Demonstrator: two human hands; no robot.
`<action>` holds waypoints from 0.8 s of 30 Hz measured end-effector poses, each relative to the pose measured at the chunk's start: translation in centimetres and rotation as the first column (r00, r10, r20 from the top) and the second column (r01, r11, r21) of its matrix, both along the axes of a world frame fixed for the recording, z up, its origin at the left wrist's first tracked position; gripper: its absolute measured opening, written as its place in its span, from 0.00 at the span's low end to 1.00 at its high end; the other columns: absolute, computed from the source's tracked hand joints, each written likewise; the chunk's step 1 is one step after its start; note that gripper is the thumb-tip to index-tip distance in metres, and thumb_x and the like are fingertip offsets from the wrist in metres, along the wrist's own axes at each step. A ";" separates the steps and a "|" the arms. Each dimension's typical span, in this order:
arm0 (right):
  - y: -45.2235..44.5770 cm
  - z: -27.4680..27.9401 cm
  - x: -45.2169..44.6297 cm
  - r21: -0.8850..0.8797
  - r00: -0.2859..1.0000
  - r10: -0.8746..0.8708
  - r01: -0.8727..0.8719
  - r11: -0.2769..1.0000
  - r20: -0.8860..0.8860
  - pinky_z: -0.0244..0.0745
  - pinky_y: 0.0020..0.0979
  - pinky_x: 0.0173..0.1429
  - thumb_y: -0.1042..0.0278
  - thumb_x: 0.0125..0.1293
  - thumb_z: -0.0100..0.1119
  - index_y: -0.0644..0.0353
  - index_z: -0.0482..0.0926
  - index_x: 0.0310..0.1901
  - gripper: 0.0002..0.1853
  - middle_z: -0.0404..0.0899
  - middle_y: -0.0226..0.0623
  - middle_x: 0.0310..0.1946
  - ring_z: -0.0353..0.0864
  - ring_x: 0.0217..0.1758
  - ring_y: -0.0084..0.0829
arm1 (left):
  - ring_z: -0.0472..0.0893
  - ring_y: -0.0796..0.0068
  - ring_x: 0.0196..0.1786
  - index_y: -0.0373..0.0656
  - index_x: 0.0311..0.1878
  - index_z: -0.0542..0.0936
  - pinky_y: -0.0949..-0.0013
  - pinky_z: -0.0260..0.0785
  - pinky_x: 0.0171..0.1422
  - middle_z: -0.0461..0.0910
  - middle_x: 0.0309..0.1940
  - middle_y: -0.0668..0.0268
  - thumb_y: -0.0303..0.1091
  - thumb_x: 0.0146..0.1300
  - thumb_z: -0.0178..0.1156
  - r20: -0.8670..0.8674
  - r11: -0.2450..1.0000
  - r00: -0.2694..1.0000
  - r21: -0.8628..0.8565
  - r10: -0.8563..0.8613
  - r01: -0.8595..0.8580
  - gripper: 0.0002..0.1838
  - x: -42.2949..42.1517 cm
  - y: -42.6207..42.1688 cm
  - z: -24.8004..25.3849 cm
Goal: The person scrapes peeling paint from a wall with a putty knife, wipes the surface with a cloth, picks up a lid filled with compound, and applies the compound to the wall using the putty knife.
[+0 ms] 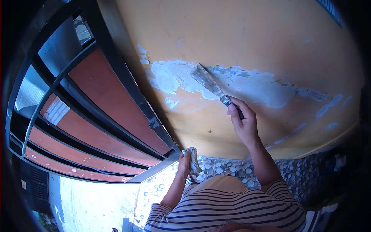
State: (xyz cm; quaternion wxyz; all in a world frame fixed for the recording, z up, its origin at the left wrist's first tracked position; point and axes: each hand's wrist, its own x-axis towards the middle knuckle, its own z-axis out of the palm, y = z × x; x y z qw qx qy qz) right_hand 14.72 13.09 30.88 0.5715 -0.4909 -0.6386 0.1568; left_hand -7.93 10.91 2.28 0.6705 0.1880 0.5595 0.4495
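Note:
My right hand is closed round the dark handle of a putty knife. Its worn metal blade points up and left, over a white filler patch on the orange-yellow wall; whether the blade touches the wall is hard to tell. Low by the foot of the wall, my left hand grips a crumpled whitish-grey bundle, perhaps a plastic bag; its contents are hidden. The filler has ragged edges, with smaller white smears around it.
On the left stands a metal gate with dark bars and reddish panels, close to the wall's edge. Pebbled flooring runs along the wall base. Brightly lit ground lies at the lower left. Some unclear objects sit in shadow at the right.

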 end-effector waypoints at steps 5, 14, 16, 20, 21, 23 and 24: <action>-2.0 -2.6 -2.1 0.076 0.979 0.190 -0.196 0.978 0.073 0.76 0.28 0.40 0.73 0.69 0.58 0.63 0.77 0.55 0.14 0.80 0.41 0.37 0.80 0.35 0.30 | 0.82 0.72 0.39 0.39 0.54 0.75 0.68 0.77 0.43 0.81 0.41 0.63 0.37 0.72 0.52 0.047 0.995 0.998 0.091 -0.035 0.030 0.14 1.5 0.8 1.8; -7.0 -14.2 1.5 -0.223 0.995 0.093 -0.081 0.971 0.043 0.77 0.31 0.43 0.73 0.68 0.58 0.60 0.78 0.52 0.12 0.80 0.43 0.40 0.83 0.40 0.37 | 0.83 0.68 0.41 0.38 0.51 0.78 0.64 0.76 0.49 0.83 0.41 0.61 0.38 0.72 0.50 0.367 1.000 0.930 -0.013 0.018 -0.015 0.15 0.9 1.2 4.4; -7.8 -15.7 1.9 -0.251 0.990 0.119 -0.095 0.963 0.081 0.77 0.32 0.44 0.73 0.68 0.58 0.60 0.78 0.52 0.12 0.80 0.43 0.40 0.83 0.40 0.38 | 0.83 0.67 0.42 0.40 0.52 0.78 0.61 0.76 0.50 0.84 0.42 0.62 0.42 0.72 0.48 0.388 0.995 0.921 -0.082 -0.020 0.056 0.17 1.7 1.3 4.6; -9.0 -18.1 4.0 -0.322 0.972 0.027 0.052 0.945 0.235 0.78 0.34 0.42 0.73 0.67 0.58 0.58 0.78 0.53 0.13 0.79 0.42 0.39 0.82 0.38 0.42 | 0.83 0.66 0.44 0.39 0.52 0.79 0.62 0.77 0.51 0.84 0.44 0.61 0.41 0.72 0.48 0.429 0.999 0.902 0.004 -0.039 0.041 0.17 3.4 1.8 7.9; -9.5 -18.5 4.4 -0.327 0.962 -0.102 0.183 0.927 0.252 0.78 0.35 0.41 0.73 0.67 0.57 0.58 0.78 0.53 0.13 0.79 0.42 0.38 0.82 0.37 0.42 | 0.83 0.67 0.45 0.38 0.53 0.78 0.63 0.77 0.51 0.84 0.44 0.61 0.40 0.71 0.48 0.435 0.998 0.899 0.043 -0.052 0.037 0.17 3.2 2.2 8.0; -9.7 -16.7 4.9 -0.344 0.971 -0.088 0.163 0.925 0.223 0.78 0.35 0.40 0.75 0.67 0.57 0.59 0.77 0.53 0.14 0.79 0.43 0.38 0.83 0.36 0.42 | 0.83 0.68 0.44 0.37 0.53 0.78 0.64 0.76 0.52 0.84 0.43 0.60 0.39 0.71 0.50 0.308 0.990 0.951 0.126 0.020 -0.061 0.17 3.1 3.3 7.1; -9.8 -16.1 4.8 -0.276 0.985 -0.023 0.071 0.959 0.174 0.78 0.35 0.40 0.76 0.66 0.58 0.59 0.77 0.53 0.14 0.79 0.43 0.38 0.83 0.37 0.42 | 0.84 0.68 0.44 0.37 0.52 0.78 0.65 0.77 0.52 0.84 0.43 0.61 0.39 0.71 0.50 0.306 0.991 0.952 0.128 -0.002 -0.039 0.16 3.1 3.6 7.0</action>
